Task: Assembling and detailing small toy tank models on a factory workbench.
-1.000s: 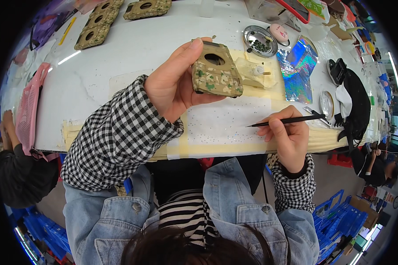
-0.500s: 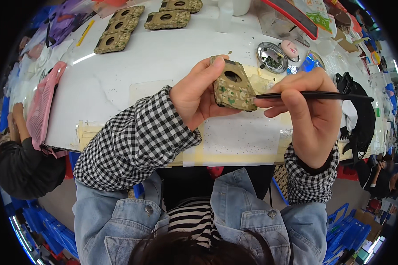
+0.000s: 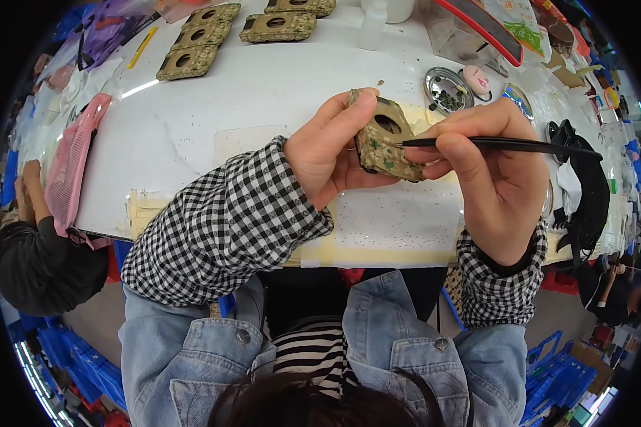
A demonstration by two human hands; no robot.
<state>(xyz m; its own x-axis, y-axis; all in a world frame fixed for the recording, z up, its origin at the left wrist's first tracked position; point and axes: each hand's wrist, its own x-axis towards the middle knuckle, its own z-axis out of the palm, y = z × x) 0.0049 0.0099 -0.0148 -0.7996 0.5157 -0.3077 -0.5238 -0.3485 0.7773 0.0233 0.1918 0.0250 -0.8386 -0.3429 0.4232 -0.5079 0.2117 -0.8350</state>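
My left hand is closed round a camouflage-painted toy tank hull, thumb on its upper left edge. The hull is tilted, with a round hole in its top and small green patches on its near part. My right hand pinches a pair of slim black tweezers. Their fine tip points left and lies over the hull's top, below the round hole; whether it touches or holds anything is too small to tell. The right fingertips rest close to the hull's right edge.
More camouflage hulls lie at the back left. Beyond my right hand is a round metal dish of dark green bits, beside a pink oval object. A pink mesh bag hangs at the left edge, near another person's arm. Black fabric lies right.
The tweezers' tip has moved from the hull's right edge leftward onto its top. The right hand has come closer to the hull, and the view has shifted slightly.
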